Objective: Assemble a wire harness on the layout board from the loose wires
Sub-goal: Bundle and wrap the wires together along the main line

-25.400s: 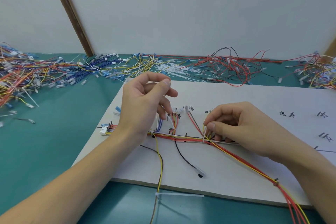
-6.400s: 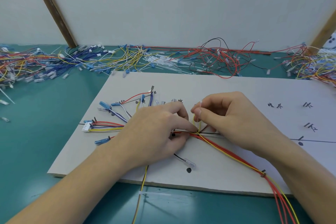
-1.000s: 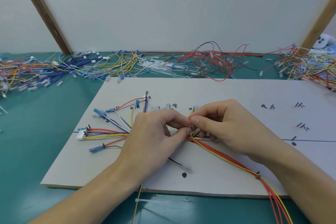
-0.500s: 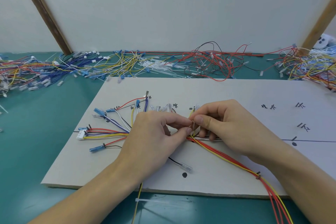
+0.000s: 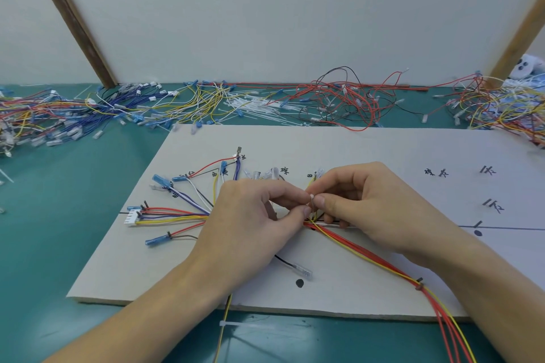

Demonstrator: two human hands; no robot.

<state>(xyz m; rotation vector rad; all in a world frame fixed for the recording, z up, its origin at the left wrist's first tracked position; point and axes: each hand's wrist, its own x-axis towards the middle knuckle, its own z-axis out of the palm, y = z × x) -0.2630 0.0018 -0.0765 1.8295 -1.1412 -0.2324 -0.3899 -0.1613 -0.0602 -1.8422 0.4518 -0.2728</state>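
Since half a second ago we see little change: left hand (image 5: 253, 224) and right hand (image 5: 374, 209) still pinch a small white piece (image 5: 311, 197) (cable tie?) over the wire bundle (image 5: 362, 250) on the layout board (image 5: 354, 150); fingers hide the junction.

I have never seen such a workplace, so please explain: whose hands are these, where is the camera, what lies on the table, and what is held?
A head-worn camera looks down at a person's two bare hands. On the green table lies a pale flat layout board with coloured wires fanned out to a white plastic connector. Loose wire heaps lie behind. The left hand and right hand together pinch a small white piece, perhaps a tie, above the red and yellow wire bundle.
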